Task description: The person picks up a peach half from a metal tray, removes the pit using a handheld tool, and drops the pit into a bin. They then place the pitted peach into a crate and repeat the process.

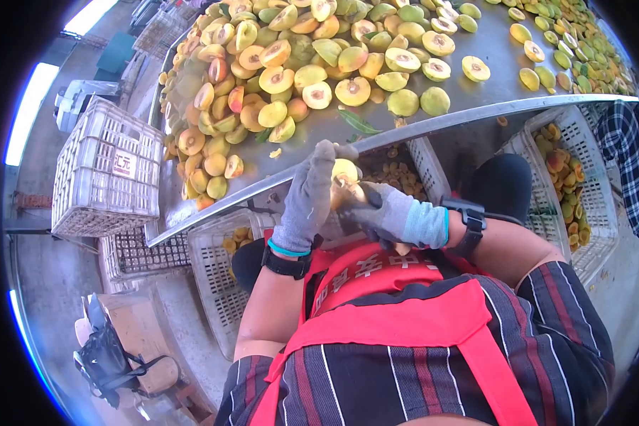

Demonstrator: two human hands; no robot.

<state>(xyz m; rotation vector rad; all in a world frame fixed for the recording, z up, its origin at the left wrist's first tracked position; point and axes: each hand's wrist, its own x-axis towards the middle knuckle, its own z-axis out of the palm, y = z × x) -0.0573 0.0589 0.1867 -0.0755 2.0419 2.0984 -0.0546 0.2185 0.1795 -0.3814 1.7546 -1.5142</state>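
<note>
Both hands wear grey gloves and meet in front of the red apron, just below the metal table's edge. A yellow fruit piece (344, 170) lies between them. My left hand (311, 186) is upright beside it, its palm turned toward the fruit and its fingers held together around the fruit's left side. From the right, my right hand (383, 211) closes around something beneath the fruit; blur and the glove hide what it is. Many halved yellow-green fruits (353, 91) are heaped on the metal table (468, 106) beyond the hands.
A white crate (106, 167) stands at the left. Below the table's edge are more crates, one holding fruit halves (564, 181) at the right. A green leaf (358, 122) lies near the edge. Another person's checked sleeve (625, 163) shows at far right. A cardboard box (138, 334) sits lower left.
</note>
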